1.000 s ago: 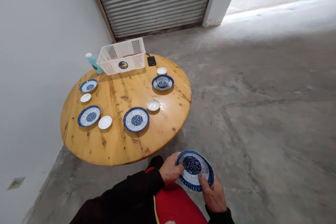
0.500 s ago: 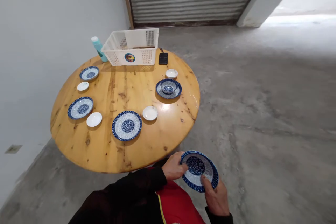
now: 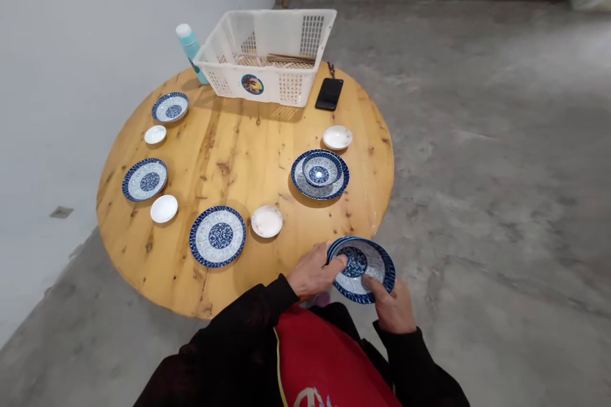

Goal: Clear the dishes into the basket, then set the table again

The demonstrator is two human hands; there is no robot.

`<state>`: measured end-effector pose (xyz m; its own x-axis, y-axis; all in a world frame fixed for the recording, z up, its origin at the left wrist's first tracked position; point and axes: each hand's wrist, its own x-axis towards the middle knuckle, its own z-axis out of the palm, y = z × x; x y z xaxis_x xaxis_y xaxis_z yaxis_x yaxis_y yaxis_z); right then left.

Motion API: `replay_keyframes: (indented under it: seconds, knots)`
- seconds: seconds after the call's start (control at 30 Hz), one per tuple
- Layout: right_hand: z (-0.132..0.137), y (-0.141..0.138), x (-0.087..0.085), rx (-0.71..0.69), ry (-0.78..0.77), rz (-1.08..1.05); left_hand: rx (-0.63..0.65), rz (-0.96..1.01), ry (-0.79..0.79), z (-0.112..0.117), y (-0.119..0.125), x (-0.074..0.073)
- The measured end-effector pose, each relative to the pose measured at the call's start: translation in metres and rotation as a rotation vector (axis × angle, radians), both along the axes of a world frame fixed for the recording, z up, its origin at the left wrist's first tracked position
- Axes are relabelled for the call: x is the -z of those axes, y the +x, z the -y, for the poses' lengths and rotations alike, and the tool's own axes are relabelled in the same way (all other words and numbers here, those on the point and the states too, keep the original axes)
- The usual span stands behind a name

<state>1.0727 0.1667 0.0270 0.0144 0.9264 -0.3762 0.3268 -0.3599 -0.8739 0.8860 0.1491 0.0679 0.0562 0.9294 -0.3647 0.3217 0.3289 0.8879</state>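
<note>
Both hands hold a small stack of blue-and-white patterned bowls (image 3: 375, 259) over the table's near right edge. My left hand (image 3: 312, 272) grips the stack's left rim, its thumb over the inside. On the right rim, my right hand (image 3: 395, 308) is closed with the thumb inside the top bowl. Closest on the table are a blue-rimmed plate (image 3: 203, 247) and a small white dish (image 3: 266, 221). Farther right, another blue-rimmed plate (image 3: 329, 193) carries a matching bowl (image 3: 321, 172), with a white dish (image 3: 337, 137) behind it.
The round wooden table (image 3: 267, 165) stands beside a white wall. Toward its back are a white plastic basket (image 3: 258, 84) containing chopsticks (image 3: 291, 60), a turquoise bottle (image 3: 189, 48) and a black phone (image 3: 329, 94). Along the left lie two more plates (image 3: 136, 186) and two white dishes (image 3: 164, 208).
The view has tilted down and come nearer the table's right side. Both hands still hold the bowls, which now appear higher in the picture, beside the table edge.
</note>
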Motion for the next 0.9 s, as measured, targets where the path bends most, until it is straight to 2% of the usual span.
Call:
replay_keyframes:
  seconds: [0.2,0.37,0.5,0.63,0.77,0.9]
  knots:
    - [-0.077,-0.014,-0.018,-0.156,0.01,-0.008,-0.084,-0.276,-0.007,-0.042,-0.009,-0.025]
    - [-0.145,-0.031,-0.019,-0.373,0.105,-0.036,-0.188,-0.397,-0.01,-0.083,-0.014,-0.04]
    - [-0.194,-0.044,-0.015,-0.542,0.215,0.021,-0.345,-0.492,-0.103,-0.114,-0.012,-0.035]
    - [-0.232,-0.055,-0.008,-0.671,0.259,0.112,-0.442,-0.582,-0.175,-0.14,-0.012,-0.026]
    - [-0.255,-0.069,-0.001,-0.76,0.298,0.111,-0.515,-0.628,-0.218,-0.158,-0.02,-0.02]
    - [-0.269,-0.082,0.004,-0.843,0.388,0.097,-0.572,-0.62,-0.216,-0.166,-0.031,-0.015]
